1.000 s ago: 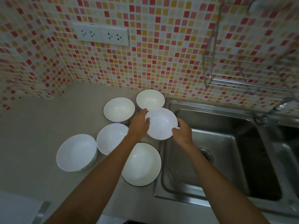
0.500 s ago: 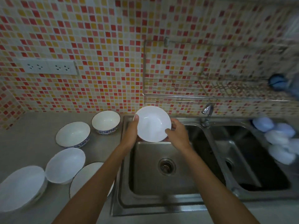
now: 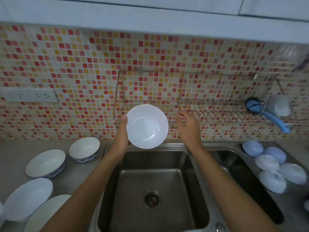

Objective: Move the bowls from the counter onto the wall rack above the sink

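My left hand holds a plain white bowl by its left rim, raised above the sink and level with the front rail of the wire wall rack. My right hand hovers just right of the bowl with relaxed fingers, touching nothing. On the counter at the left sit a blue-patterned bowl, a shallower patterned bowl, and two plain white bowls near the lower left edge.
A steel double sink lies below my arms. The rack's right end holds a blue brush and a grey cup. Several overturned pale bowls sit on the counter at right. A wall socket is at left.
The bowl has risen from over the sink to the rack's height. My right hand has let go of its rim and moved to the right; my left hand alone holds it.
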`<act>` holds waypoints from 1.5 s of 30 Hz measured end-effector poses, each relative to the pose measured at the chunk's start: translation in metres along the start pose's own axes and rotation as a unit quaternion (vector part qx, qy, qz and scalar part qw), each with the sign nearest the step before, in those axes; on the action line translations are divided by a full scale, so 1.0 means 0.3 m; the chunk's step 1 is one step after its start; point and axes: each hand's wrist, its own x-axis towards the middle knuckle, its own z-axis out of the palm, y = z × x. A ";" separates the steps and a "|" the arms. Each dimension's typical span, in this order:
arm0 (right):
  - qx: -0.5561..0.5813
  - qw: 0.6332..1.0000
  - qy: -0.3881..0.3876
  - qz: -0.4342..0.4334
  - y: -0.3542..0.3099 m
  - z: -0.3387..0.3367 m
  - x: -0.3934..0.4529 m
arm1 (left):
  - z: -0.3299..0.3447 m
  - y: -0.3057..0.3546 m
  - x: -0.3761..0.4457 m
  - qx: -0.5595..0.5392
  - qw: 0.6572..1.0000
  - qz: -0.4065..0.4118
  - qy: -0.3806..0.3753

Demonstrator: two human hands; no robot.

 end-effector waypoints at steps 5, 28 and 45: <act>-0.159 0.985 -0.050 -0.036 0.094 -0.027 0.148 | 0.126 0.146 0.044 0.099 0.987 0.125 0.015; -0.382 0.920 -0.046 -0.075 0.226 0.068 0.168 | 0.338 0.013 0.400 0.637 0.719 0.269 -0.067; -0.361 0.928 -0.042 -0.086 0.229 0.061 0.165 | 0.312 -0.026 0.348 0.592 0.761 0.253 -0.077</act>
